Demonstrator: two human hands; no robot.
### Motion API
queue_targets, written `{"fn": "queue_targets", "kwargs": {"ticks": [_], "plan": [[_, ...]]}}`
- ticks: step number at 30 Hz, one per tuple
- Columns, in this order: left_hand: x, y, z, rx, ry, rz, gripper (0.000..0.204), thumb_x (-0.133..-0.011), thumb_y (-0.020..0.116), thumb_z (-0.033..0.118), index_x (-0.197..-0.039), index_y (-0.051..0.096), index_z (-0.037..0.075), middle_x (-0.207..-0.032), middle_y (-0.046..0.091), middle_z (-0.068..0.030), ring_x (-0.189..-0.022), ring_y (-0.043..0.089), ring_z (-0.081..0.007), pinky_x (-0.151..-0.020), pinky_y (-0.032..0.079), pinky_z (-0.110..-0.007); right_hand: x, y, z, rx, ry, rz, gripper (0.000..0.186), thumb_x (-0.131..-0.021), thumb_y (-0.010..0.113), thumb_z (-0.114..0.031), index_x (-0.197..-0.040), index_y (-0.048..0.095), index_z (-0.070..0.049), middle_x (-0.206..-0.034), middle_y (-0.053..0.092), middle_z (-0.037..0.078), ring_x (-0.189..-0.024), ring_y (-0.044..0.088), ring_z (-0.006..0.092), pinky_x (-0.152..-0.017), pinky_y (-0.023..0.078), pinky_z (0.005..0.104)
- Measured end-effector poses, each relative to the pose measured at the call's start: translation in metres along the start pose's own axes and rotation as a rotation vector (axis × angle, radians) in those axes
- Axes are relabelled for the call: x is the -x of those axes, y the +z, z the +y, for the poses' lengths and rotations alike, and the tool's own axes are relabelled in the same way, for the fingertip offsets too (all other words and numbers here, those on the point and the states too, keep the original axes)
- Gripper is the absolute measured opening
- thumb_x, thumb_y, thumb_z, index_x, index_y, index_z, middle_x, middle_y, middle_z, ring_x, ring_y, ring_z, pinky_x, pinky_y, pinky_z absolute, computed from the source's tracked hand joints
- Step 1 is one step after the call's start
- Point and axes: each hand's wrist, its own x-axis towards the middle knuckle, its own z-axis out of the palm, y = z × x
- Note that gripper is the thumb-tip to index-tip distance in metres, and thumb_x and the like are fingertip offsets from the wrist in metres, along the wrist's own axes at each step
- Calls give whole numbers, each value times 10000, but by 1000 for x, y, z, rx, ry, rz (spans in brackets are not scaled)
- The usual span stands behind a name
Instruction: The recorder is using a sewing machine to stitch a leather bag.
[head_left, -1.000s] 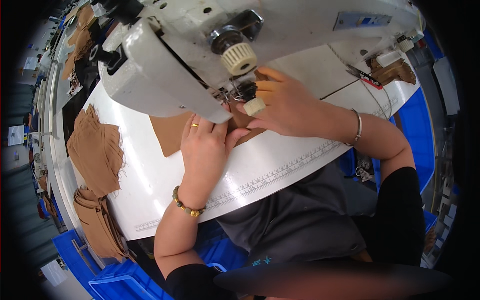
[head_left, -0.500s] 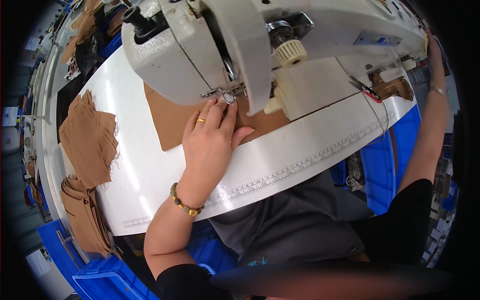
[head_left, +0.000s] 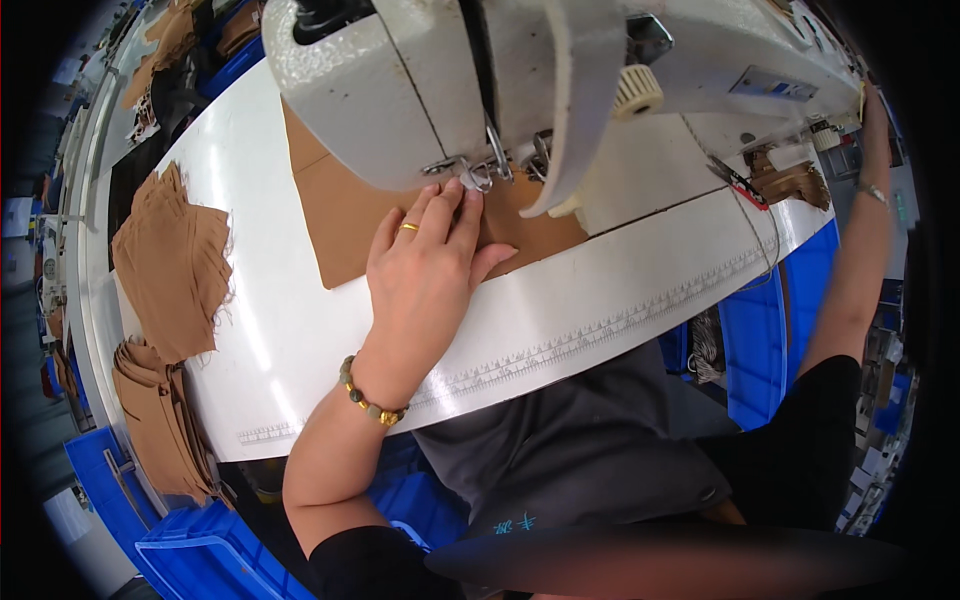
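Observation:
My left hand [head_left: 425, 265] lies on a brown fabric piece [head_left: 335, 210], its fingers stretched forward and the thumb out to the right. Its fingertips rest close beside the metal presser foot [head_left: 478, 178] of a white sewing machine [head_left: 400, 90]. The fabric runs under the machine head, which hides part of it. Far to the right, my right hand [head_left: 874, 115] reaches up to the end of the machine, where its fingers are hard to make out. A ring and a bead bracelet are on my left hand and wrist.
At the left lie a frayed brown fabric stack [head_left: 175, 265] and another brown stack [head_left: 165, 420]. Red-handled snips [head_left: 738, 185] and brown scraps [head_left: 790, 183] sit on the right of the white table [head_left: 270, 350]. Blue crates [head_left: 752, 340] stand below its edge, and a ruler strip [head_left: 560, 350] lines the front.
The machine head appears shifted right and up in view, as the view itself moved a little. My left hand stays on the fabric beside the presser foot, and my right hand remains at the machine's end.

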Motion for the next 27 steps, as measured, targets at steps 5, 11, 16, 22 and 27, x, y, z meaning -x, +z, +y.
{"fn": "queue_targets", "kwargs": {"ticks": [5, 11, 16, 22, 27], "plan": [[0, 1, -1, 1, 1, 16, 589, -822, 759, 482, -1249, 741, 77, -1148, 728, -51, -1036, 683, -233, -937, 522, -375, 27, -20, 71, 709, -590, 32, 544, -1033, 629, -419, -1348, 615, 23, -1362, 646, 147, -1219, 638, 286, -1044, 491, 402], [-1, 1, -1, -25, 7, 11, 596, -822, 759, 490, -1254, 738, 81, -1114, 724, -55, -1029, 685, -229, -942, 524, -396, 4, 1, -2, 117, -164, 92, 544, -1020, 650, -420, -1307, 644, 41, -1322, 665, 136, -1183, 650, 244, -1017, 492, 342], [-1, 1, 0, -30, -1, -2, 600, -824, 755, 497, -1266, 735, 92, -1132, 727, -48, -1019, 688, -225, -945, 524, -397, 31, 22, -18, -93, 13, 35, 464, -1048, 613, -376, -1285, 652, 21, -1290, 673, 138, -1190, 647, 261, -1058, 490, 406], [0, 2, 0, -57, 9, 29, 585, -827, 754, 495, -1253, 741, 94, -1116, 730, -20, -1007, 689, -221, -959, 523, -405, 60, 9, 53, -525, -44, -4, 372, -1090, 504, -226, -1374, 535, 12, -1387, 604, 141, -1282, 580, 280, -1149, 421, 434], [-5, -2, 22, -150, 97, 29, 581, -839, 748, 493, -1211, 739, 46, -1169, 729, -54, -1066, 689, -216, -935, 542, -380, 52, 9, 56, -525, -60, 3, 352, -1074, 506, -192, -1381, 518, -20, -1412, 586, 140, -1303, 561, 277, -1168, 397, 430]]}}
